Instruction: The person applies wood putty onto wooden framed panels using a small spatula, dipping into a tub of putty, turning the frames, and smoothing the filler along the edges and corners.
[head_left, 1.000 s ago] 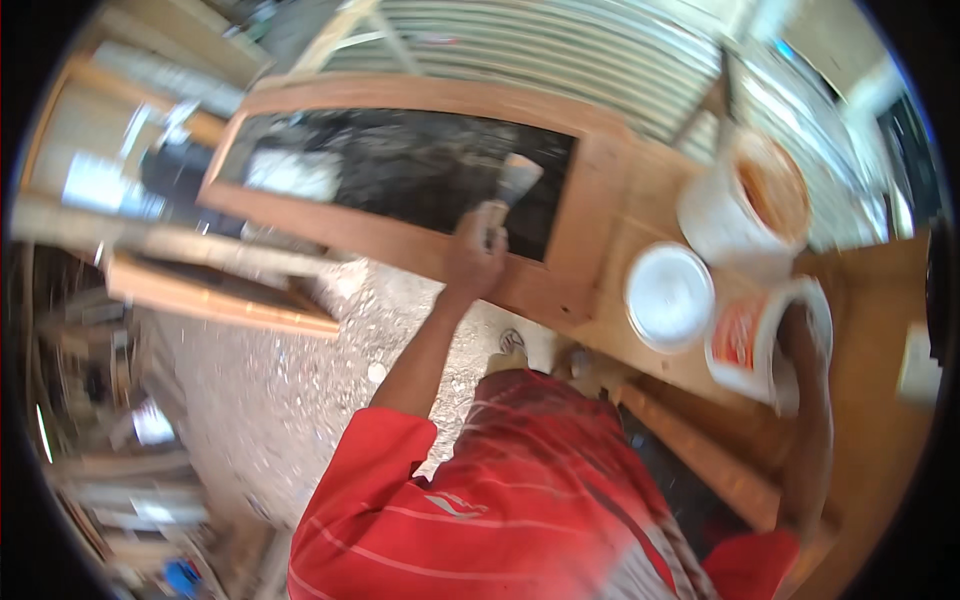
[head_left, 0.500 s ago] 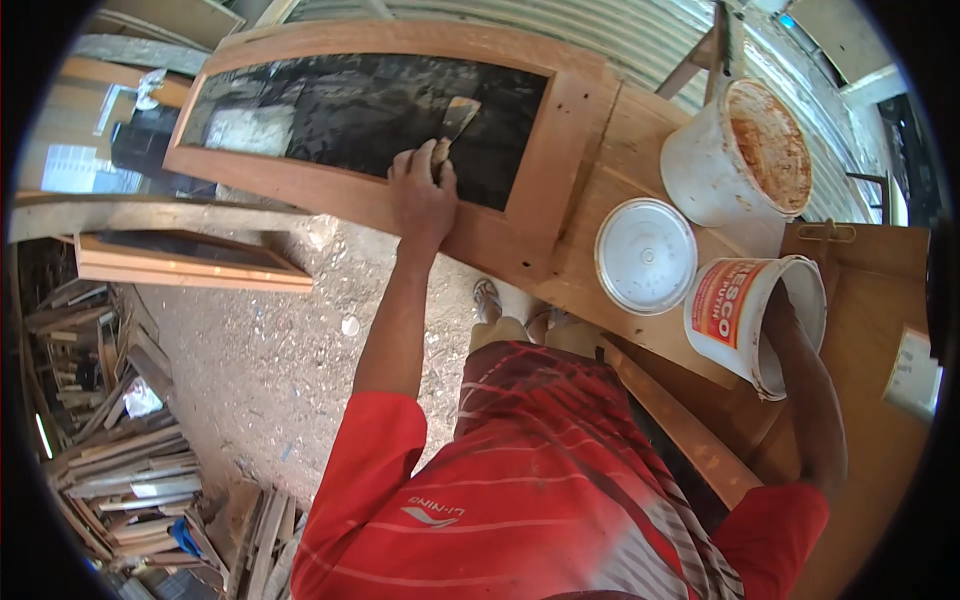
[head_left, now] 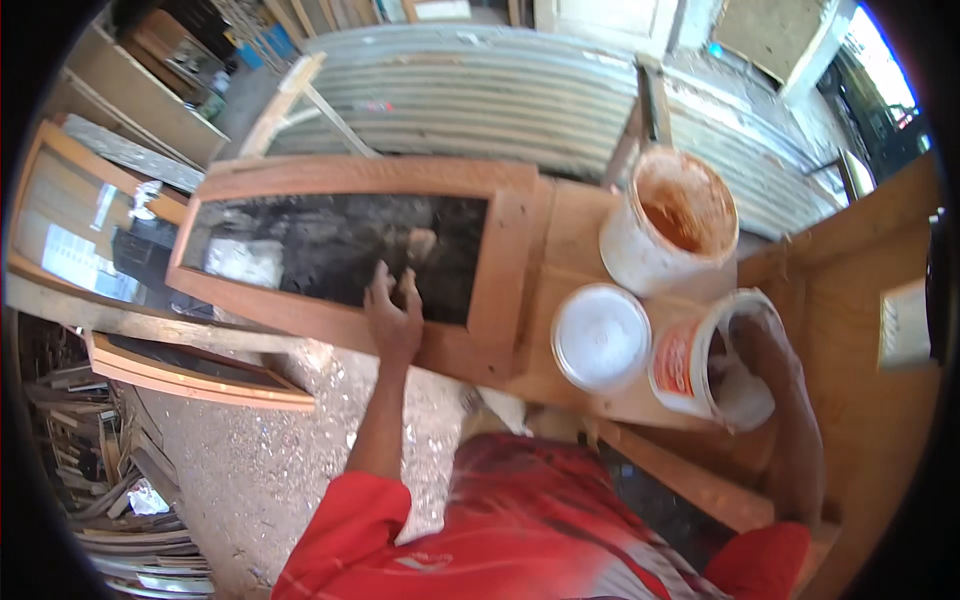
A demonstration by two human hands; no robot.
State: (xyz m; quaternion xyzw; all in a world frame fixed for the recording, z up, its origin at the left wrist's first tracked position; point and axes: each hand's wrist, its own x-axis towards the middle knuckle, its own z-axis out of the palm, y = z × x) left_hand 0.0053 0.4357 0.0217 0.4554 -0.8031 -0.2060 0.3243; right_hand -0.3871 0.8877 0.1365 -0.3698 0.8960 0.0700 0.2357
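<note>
My left hand (head_left: 393,318) is over the lower edge of a reddish wooden frame (head_left: 505,270) with a dark panel (head_left: 330,235). Its fingers are apart. Just beyond the fingertips, a putty knife's (head_left: 422,243) pale blade shows against the dark panel; its handle is hard to make out. My right hand (head_left: 755,340) reaches into a white plastic bucket (head_left: 675,365) with a red-orange label, tipped toward me. The bucket hides those fingers, so any hold is unseen. A round white lid (head_left: 600,338) lies left of this bucket.
A larger white bucket (head_left: 620,245), smeared inside with orange-brown paste, stands beyond the lid on a wooden board (head_left: 565,230). Corrugated metal sheets (head_left: 480,100) lie behind. Wooden panels (head_left: 850,420) stand at right. Scrap wood (head_left: 150,530) is piled at lower left.
My left hand has loosened from the putty knife, and its fingers have spread. The view has tilted up, showing more of the background. My right hand stays in the labelled bucket.
</note>
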